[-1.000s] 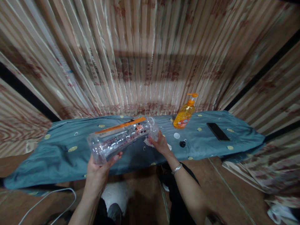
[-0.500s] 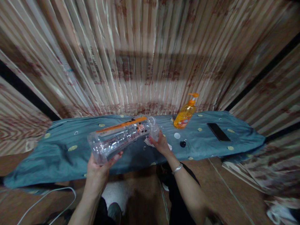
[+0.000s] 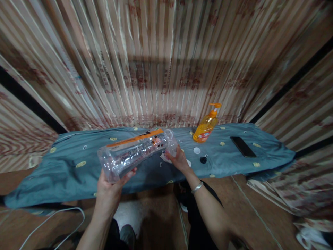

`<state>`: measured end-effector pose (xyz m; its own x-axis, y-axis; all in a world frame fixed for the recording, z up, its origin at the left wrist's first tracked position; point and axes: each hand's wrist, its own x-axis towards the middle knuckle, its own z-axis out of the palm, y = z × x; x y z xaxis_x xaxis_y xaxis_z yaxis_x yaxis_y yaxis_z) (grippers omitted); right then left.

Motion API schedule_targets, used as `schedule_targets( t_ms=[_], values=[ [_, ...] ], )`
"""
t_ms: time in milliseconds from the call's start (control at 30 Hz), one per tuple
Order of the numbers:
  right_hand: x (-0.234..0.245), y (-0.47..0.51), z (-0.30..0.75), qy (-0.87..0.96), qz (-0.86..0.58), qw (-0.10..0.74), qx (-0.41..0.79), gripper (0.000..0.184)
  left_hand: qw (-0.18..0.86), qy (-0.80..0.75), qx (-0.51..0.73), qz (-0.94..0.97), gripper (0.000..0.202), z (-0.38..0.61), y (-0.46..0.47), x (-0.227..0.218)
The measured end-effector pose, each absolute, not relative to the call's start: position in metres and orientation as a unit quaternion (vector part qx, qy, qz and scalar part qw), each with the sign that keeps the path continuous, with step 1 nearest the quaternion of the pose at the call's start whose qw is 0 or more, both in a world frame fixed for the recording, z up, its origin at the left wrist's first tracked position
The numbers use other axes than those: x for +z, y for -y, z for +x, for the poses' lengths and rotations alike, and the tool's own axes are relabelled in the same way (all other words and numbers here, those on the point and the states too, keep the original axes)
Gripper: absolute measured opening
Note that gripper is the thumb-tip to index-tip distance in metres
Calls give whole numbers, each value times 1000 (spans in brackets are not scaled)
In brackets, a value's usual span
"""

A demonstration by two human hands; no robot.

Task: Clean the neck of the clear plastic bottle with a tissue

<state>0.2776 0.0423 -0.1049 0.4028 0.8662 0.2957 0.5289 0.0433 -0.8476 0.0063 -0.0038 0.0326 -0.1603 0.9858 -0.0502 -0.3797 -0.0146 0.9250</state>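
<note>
A large clear plastic bottle (image 3: 140, 152) with an orange-edged label lies tilted across the front of me, above the cloth-covered table. My left hand (image 3: 111, 185) cups its wide base end from below, fingers wrapped round it. At the narrower mouth end, my right hand (image 3: 178, 160) is closed against the bottle, with a crumpled white tissue (image 3: 163, 158) showing on both sides of the fingers. Part of that grip is hidden behind the plastic. To the right of this hand lie a white round disc (image 3: 197, 150) and a small black cap (image 3: 203, 160).
An orange pump bottle (image 3: 205, 130) stands towards the back of the blue patterned tablecloth (image 3: 70, 173). Further right rests a black phone (image 3: 242, 146). Pleated curtains (image 3: 156, 69) close off the far side, and a white cable (image 3: 65, 209) loops at lower left.
</note>
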Motion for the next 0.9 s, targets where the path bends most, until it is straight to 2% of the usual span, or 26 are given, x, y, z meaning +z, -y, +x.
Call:
schedule_targets(
  t_ms=[500,900],
  values=[
    [-105,-43,277,521,-664,509,169,46,548,-433,627,346,85,7,3,32],
    [-104,-43,277,524,-665,507,163,52,520,-459,628,353,95,7,3,27]
  ],
)
